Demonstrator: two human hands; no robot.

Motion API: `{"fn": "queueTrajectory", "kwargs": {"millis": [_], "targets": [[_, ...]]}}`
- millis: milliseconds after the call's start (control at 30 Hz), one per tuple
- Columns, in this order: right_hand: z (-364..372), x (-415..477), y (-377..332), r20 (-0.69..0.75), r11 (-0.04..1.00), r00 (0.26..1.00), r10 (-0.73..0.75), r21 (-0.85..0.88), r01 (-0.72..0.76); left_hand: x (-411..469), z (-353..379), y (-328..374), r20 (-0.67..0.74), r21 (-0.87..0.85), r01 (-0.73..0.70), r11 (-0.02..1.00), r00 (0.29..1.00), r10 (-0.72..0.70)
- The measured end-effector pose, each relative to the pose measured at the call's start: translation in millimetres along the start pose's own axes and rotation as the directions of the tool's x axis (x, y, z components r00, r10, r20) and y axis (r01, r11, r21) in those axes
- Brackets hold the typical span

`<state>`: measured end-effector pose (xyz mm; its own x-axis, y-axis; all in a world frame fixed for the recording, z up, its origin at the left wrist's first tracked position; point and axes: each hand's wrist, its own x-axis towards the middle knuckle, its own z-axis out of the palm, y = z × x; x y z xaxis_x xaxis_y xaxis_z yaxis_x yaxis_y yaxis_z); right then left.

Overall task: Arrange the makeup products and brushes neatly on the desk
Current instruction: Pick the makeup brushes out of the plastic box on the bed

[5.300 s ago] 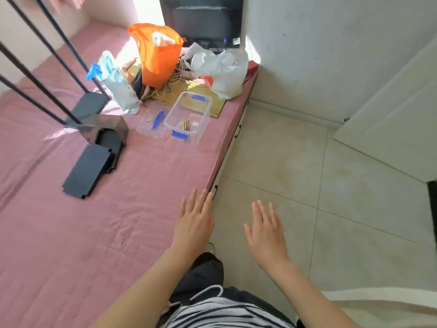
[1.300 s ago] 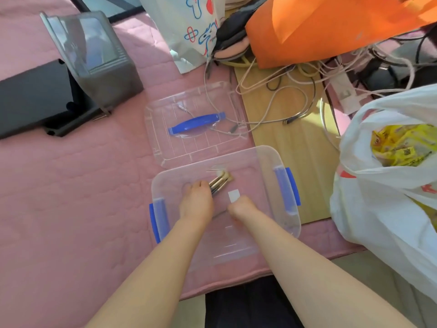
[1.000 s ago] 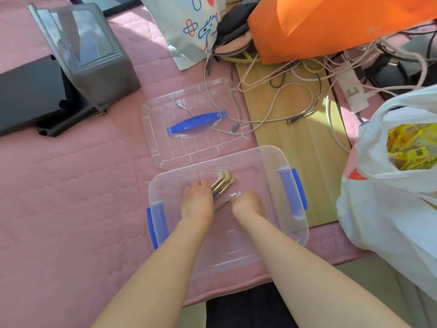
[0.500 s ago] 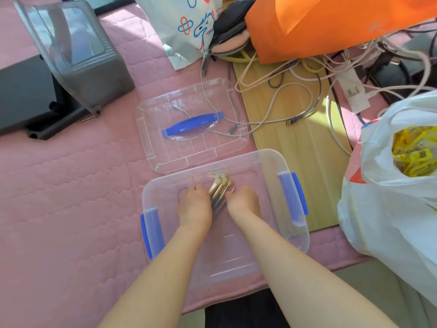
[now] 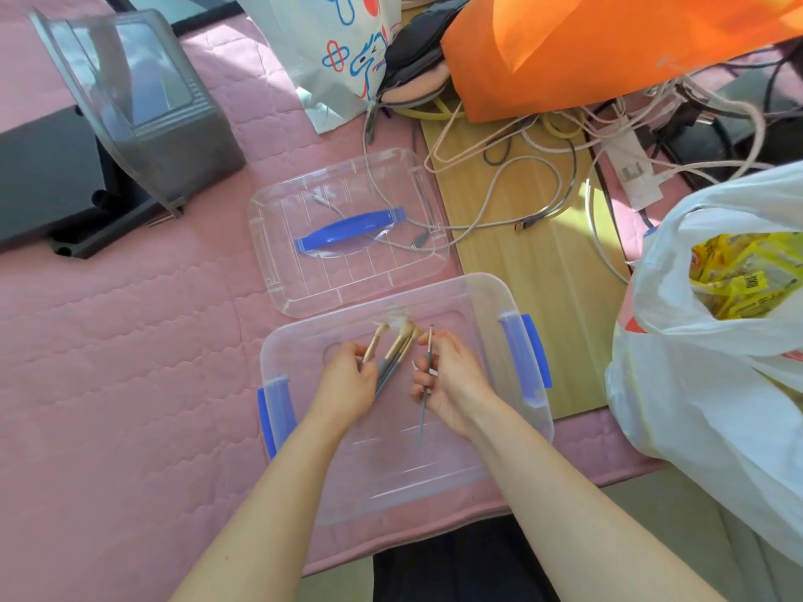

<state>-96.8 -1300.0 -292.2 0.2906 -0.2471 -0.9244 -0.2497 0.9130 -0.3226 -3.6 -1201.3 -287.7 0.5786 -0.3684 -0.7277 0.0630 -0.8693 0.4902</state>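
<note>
Two hands lift makeup brushes inside a clear storage box [image 5: 486,467] on a pink quilted cover [image 5: 130,362].

Just behind the box lies its clear lid [image 5: 347,271] with a blue handle. Over the box's far half, the left hand [image 5: 347,384] is closed around a bunch of gold-ferruled brushes [image 5: 393,354]; beside it, the right hand [image 5: 452,380] pinches one thin brush [image 5: 423,410].

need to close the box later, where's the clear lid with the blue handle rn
In the head view the lid lies flat on the pink quilt, just behind the open clear box, left of the wooden board.
</note>
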Motion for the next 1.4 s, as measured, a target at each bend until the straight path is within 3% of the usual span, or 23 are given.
{"fn": "queueTrajectory", "kwargs": {"millis": [133,267,400,567,700,833,1033,1200,1400], "targets": [[1,-4,-3,0.03,0.998,0.998,0.053,-0.021,-0.052,1,-2,1,-0.004,-0.099,0.125,0.987,0.992,-0.126],[1,-4,-5,0.024,0.997,0.999,0.048,-0.066,-0.046,9,-2,0,-0.004,-0.1,0.162,0.982,0.987,-0.163],[2,3,-6,-0.042,0.991,0.99,0.131,0.005,-0.131,16,1,-1,0.081,-0.131,0.147,0.98,0.987,-0.138],[5,17,7,-0.178,0.975,0.976,0.125,-0.159,-0.154,21,9,-4,0.039,0.017,0.058,0.998,0.998,-0.059],[10,33,18,-0.291,0.943,0.956,0.041,-0.305,-0.133,25,14,-3,-0.04,0.121,0.039,0.992,0.999,-0.035],[13,49,23,-0.344,0.816,0.929,-0.135,-0.571,-0.093,27,18,-1,-0.069,0.104,0.095,0.99,0.994,-0.088],[16,53,25,-0.356,0.696,0.879,-0.316,-0.717,-0.04,33,23,-9,-0.059,0.089,0.134,0.987,0.99,-0.129],[13,56,16,-0.367,0.755,0.89,-0.271,-0.654,-0.04,36,22,-11,-0.024,0.055,0.12,0.991,0.993,-0.119],[2,39,9,-0.256,0.929,0.96,-0.116,-0.369,0.013,31,14,-9,0.05,-0.031,0.128,0.991,0.991,-0.126]]}}
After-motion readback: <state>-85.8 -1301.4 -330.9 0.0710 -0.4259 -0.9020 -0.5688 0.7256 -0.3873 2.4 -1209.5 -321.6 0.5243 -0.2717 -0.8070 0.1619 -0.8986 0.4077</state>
